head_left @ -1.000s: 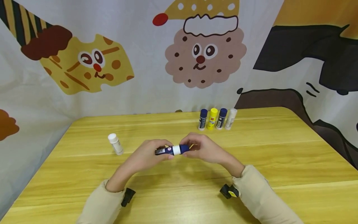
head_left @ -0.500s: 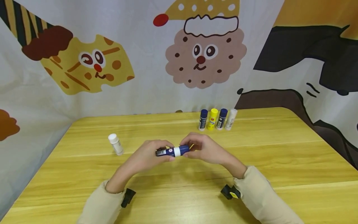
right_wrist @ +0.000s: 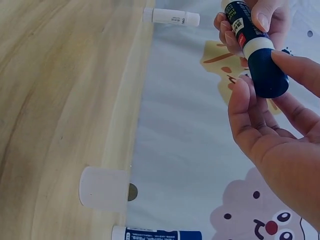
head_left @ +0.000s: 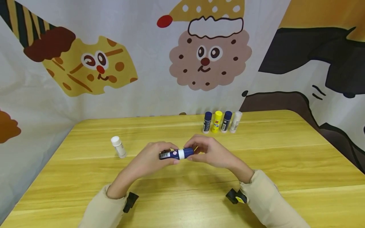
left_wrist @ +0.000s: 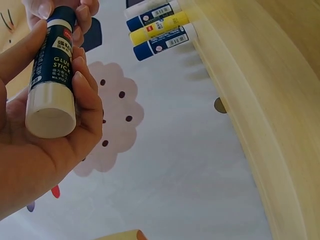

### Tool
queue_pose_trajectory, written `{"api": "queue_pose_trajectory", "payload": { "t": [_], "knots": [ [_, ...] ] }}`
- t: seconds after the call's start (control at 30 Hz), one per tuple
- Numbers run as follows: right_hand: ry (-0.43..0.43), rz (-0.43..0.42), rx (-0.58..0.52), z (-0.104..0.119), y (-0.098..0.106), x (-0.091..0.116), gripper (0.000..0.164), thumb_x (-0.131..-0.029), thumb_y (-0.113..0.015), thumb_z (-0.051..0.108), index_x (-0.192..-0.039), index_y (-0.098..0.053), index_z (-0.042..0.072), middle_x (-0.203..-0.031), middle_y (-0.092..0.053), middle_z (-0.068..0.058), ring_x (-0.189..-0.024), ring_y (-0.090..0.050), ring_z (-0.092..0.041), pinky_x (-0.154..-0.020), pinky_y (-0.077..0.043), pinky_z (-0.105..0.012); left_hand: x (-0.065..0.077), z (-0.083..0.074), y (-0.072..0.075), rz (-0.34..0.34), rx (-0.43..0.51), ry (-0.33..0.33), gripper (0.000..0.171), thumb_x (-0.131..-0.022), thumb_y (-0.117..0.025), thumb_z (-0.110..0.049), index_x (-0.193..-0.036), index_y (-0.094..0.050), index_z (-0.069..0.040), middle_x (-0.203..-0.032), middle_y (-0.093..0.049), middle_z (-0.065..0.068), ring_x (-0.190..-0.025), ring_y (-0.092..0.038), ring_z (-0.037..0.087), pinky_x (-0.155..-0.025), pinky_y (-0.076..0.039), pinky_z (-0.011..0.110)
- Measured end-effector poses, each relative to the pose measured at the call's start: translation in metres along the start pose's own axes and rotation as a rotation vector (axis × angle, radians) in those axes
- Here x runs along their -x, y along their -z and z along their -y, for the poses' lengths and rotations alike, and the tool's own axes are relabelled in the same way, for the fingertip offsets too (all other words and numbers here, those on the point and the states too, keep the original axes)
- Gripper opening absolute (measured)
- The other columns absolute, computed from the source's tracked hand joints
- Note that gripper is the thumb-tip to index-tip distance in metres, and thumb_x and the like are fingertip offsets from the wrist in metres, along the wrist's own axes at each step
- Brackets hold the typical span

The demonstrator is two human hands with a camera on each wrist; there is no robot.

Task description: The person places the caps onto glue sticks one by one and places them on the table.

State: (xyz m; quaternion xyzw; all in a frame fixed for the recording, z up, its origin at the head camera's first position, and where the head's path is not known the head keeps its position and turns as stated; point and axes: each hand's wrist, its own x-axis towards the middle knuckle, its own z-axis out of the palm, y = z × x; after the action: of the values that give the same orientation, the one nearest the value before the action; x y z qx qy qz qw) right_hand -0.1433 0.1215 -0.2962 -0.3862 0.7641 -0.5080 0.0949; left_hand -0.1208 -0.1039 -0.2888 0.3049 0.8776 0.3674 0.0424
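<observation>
A dark-blue glue stick point(head_left: 172, 154) is held sideways above the table between both hands. My left hand point(head_left: 152, 157) grips its labelled body, thumb on one side and fingers on the other. "GLUE STICK" is readable on the label in the left wrist view, with the white base point(left_wrist: 51, 112) facing that camera. My right hand point(head_left: 211, 152) pinches the blue cap point(right_wrist: 267, 75) between thumb and fingers. A white band point(head_left: 181, 154) shows between cap and label. To the left, a white glue stick point(head_left: 118, 147) stands upright, apart from the hands.
Two blue glue sticks, a yellow glue stick point(head_left: 217, 122) and a white glue stick point(head_left: 235, 122) stand in a row at the back right of the wooden table point(head_left: 182, 196). Behind the table's far edge hangs a cartoon-printed cloth point(head_left: 151, 95).
The white band between cap and label has become slightly narrower, with the cap closer to the body. Both hands keep their hold and hardly shift; the standing glue sticks stay put.
</observation>
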Motion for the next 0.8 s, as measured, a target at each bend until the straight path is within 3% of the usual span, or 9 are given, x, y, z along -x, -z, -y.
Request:
{"api": "queue_pose_trajectory", "payload": {
  "t": [0.8],
  "knots": [
    [0.015, 0.031, 0.005, 0.0023, -0.0007, 0.0016, 0.02, -0.083, -0.064, 0.0, -0.102, -0.06, 0.001, -0.094, -0.057, -0.006, -0.079, -0.055, -0.018, -0.071, -0.05, -0.032, 0.0008, -0.0054, -0.0015, -0.014, -0.004, -0.044, 0.024, -0.082, -0.07, -0.019, -0.102, -0.065, -0.006, -0.085, -0.062, -0.001, -0.068, -0.051, 0.007, -0.06, -0.045, 0.023]
  ]
}}
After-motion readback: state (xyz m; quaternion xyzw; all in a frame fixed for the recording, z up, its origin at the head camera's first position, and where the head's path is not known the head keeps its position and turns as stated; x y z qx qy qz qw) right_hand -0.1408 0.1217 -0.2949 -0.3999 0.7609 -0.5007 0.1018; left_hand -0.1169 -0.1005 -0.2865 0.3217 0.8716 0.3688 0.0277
